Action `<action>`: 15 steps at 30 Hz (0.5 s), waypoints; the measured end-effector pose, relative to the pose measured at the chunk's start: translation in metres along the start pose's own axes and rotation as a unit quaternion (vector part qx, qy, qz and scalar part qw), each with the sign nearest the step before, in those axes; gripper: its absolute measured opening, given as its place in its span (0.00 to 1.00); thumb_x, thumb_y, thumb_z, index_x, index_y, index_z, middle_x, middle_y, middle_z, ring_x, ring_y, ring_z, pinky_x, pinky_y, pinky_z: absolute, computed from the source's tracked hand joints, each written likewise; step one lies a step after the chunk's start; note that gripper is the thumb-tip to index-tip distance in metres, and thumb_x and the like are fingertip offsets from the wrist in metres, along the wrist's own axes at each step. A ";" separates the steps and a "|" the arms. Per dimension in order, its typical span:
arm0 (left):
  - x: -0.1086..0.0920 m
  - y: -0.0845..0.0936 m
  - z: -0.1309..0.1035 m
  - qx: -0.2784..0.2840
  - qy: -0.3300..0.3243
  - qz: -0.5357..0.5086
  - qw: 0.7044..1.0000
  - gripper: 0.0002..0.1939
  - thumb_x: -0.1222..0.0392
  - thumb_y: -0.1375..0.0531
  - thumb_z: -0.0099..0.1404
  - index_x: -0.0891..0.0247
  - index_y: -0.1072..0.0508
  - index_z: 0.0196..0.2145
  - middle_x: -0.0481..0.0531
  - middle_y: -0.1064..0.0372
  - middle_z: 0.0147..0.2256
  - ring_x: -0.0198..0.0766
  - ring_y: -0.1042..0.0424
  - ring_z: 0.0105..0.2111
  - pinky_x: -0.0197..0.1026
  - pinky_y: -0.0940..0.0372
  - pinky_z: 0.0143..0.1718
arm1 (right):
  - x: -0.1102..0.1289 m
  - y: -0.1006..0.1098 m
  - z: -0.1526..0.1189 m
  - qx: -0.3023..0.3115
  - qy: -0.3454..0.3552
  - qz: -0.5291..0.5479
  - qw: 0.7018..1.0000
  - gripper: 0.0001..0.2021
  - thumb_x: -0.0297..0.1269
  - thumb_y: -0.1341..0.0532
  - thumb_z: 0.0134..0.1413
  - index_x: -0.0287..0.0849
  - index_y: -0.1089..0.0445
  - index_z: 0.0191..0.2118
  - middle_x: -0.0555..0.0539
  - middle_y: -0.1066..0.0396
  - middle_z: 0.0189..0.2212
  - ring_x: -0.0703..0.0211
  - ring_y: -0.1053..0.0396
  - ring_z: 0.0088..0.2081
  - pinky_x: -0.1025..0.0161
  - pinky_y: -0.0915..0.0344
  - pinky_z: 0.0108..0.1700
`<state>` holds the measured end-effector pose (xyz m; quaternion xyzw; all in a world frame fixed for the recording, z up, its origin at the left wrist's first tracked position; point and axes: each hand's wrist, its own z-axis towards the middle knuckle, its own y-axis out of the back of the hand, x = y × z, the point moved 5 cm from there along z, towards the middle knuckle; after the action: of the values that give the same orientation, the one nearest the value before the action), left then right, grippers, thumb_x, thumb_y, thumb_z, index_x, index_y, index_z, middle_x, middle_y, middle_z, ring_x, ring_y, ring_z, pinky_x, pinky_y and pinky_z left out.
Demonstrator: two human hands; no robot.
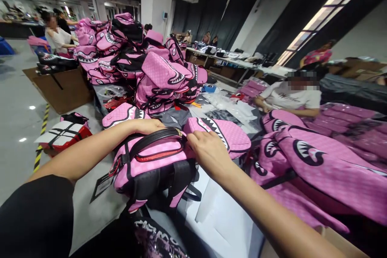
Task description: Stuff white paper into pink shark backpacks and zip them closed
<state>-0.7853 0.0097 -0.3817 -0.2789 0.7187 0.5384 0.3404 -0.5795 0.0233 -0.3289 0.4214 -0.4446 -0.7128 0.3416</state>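
A pink backpack (160,157) with black trim, a black top handle and a red-edged zip pocket sits in front of me, its black straps towards me. My left hand (148,126) is closed over its top, behind the handle; the fingertips are hidden. At the right end of the handle my right hand (209,150) is closed, with bent fingers gripping the backpack's edge. What lies inside that grip is covered. A black-edged tag (102,186) hangs from the left side. Pink panels with shark-teeth print (229,137) spread out behind the bag.
A tall heap of pink backpacks (163,74) rises ahead. More pink bags (314,155) crowd my right, near a seated co-worker (293,96). White sheets (220,209) lie under the bag. A cardboard box (60,88) and a red-white bundle (65,135) stand left.
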 end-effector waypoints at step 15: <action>0.007 -0.014 -0.018 -0.005 0.000 -0.143 0.990 0.16 0.45 0.33 0.55 0.63 0.23 0.29 0.46 0.29 0.27 0.35 0.33 0.30 0.34 0.41 0.32 | 0.078 0.024 -0.035 0.019 -0.085 0.243 0.966 0.19 0.45 0.47 0.67 0.44 0.40 0.25 0.53 0.38 0.17 0.67 0.44 0.17 0.67 0.54 0.24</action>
<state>-0.7817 -0.0113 -0.3918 -0.3807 0.6688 0.4874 0.4125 -0.5776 -0.0653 -0.3388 0.2457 -0.5744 -0.6330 0.4571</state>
